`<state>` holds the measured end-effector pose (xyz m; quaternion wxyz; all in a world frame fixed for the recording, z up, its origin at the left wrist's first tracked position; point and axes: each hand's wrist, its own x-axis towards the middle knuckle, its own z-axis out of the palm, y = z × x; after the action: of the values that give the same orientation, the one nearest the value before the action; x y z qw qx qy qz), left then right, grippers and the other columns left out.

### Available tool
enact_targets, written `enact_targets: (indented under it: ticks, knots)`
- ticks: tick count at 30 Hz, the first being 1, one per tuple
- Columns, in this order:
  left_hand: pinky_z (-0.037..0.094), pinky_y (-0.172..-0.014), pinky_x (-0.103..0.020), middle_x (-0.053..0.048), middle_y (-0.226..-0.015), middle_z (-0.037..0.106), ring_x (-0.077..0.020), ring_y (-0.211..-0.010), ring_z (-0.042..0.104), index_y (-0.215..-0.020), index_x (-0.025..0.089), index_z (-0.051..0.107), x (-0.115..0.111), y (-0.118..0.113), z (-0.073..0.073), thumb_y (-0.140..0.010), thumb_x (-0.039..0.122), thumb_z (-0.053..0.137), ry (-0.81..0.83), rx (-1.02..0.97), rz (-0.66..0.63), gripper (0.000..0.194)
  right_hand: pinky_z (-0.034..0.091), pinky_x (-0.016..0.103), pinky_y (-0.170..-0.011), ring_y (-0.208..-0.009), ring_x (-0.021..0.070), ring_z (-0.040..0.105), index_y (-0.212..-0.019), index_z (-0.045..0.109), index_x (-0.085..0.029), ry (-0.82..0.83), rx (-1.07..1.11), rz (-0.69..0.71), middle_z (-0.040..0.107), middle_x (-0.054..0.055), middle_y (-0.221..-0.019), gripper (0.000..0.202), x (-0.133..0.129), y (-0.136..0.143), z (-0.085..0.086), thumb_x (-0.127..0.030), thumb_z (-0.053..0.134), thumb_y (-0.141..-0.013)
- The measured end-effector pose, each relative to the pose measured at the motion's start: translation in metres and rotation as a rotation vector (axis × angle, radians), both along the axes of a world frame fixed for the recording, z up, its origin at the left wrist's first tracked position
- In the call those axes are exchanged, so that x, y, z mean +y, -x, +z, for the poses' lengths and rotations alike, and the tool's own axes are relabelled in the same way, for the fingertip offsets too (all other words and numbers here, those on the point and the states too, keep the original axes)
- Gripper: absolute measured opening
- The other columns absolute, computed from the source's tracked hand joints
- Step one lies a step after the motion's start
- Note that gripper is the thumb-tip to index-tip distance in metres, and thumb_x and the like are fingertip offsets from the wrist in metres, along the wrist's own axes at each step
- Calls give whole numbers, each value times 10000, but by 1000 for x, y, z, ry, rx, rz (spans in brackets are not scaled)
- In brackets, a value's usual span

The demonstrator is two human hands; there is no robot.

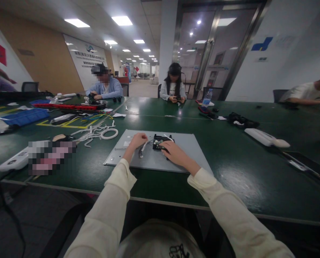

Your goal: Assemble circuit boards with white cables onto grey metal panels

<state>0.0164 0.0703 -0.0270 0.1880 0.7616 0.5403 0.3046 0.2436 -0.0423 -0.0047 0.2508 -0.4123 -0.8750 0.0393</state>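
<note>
A flat grey panel lies on the green table in front of me. Near its middle sits a small black device with an exposed board and a white strip at its top. My right hand rests over the device's right side, its fingers bent onto it. To the left of the device, my left hand is closed in a pinch beside a thin cable; what lies between its fingertips is too small to make out. The cable runs toward the device and has a dark end on the panel.
Loose white cables and a white cable ring lie left of the panel. A white power strip is further left, near a blue tray. White device at right. Several people sit around the table.
</note>
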Motion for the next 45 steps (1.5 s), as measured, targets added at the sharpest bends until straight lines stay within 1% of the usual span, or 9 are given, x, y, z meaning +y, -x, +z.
enact_targets:
  ticks: [7, 17, 23, 29, 32, 35, 39, 42, 45]
  knots:
    - [441, -588, -223, -13, -604, 651, -139, -600, 597, -650, 174, 665, -1, 2, 5, -619, 232, 593, 46, -208, -32, 97, 378, 376, -965, -1101, 207, 473, -1209, 524, -132, 3, -57, -13, 533, 127, -1179, 377, 0, 1, 0, -211, 469, -845]
    - [468, -586, -215, -58, -737, 685, -127, -639, 607, -725, 147, 656, -26, 3, 37, -593, 365, 701, 183, -746, -47, 258, 392, 360, -931, -1057, 195, 490, -1194, 542, -162, 32, -79, -22, 542, 105, -1152, 362, 0, 2, 2, -229, 489, -841]
    - [458, -588, -200, -55, -840, 689, -90, -622, 589, -749, 156, 632, -34, 4, 47, -575, 347, 746, 250, -1078, -88, 283, 387, 362, -936, -1073, 194, 490, -1200, 539, -168, 15, -79, -2, 550, 110, -1139, 366, 3, 2, -1, -234, 492, -844]
    - [489, -653, -247, -78, -788, 696, -139, -696, 640, -757, 140, 609, -37, -7, 44, -564, 324, 751, 293, -1070, -62, 302, 379, 388, -949, -1075, 206, 502, -1165, 559, -163, -29, -42, -18, 570, 109, -1141, 347, -1, 4, 4, -284, 506, -845]
    - [505, -653, -270, -80, -740, 693, -164, -697, 655, -763, 133, 589, -42, -19, 41, -585, 300, 731, 304, -1011, -38, 282, 376, 383, -964, -1096, 201, 504, -1146, 565, -161, -26, 157, -83, 574, 107, -1159, 330, -2, 7, 9, -307, 468, -867]
    - [515, -640, -273, -69, -720, 690, -164, -682, 658, -765, 138, 568, -48, -32, 41, -623, 271, 693, 279, -969, -10, 231, 460, 326, -859, -976, 171, 585, -1118, 568, -162, 133, 493, -152, 626, 93, -1066, 320, 0, 11, 11, -333, 435, -882]
    - [531, -644, -285, -45, -710, 686, -162, -678, 659, -754, 154, 536, -55, -45, 41, -651, 261, 664, 222, -949, -6, 196, 500, 223, -587, -788, 148, 647, -1073, 562, -166, 547, 849, -173, 661, 90, -946, 350, 3, 17, 11, -426, 456, -864]
    - [538, -645, -290, -38, -710, 684, -164, -680, 658, -784, 161, 540, -59, -54, 41, -659, 258, 655, 181, -923, 9, 195, 449, 166, -483, -732, 140, 656, -995, 584, -154, 753, 930, -162, 664, 105, -932, 353, 3, 20, 12, -459, 484, -847]
    - [539, -636, -289, -43, -725, 687, -171, -687, 660, -833, 160, 553, -61, -61, 39, -660, 240, 650, 172, -903, -15, 214, 380, 125, -422, -690, 123, 652, -918, 612, -140, 809, 937, -149, 670, 98, -885, 302, 1, 20, 12, -418, 545, -818]
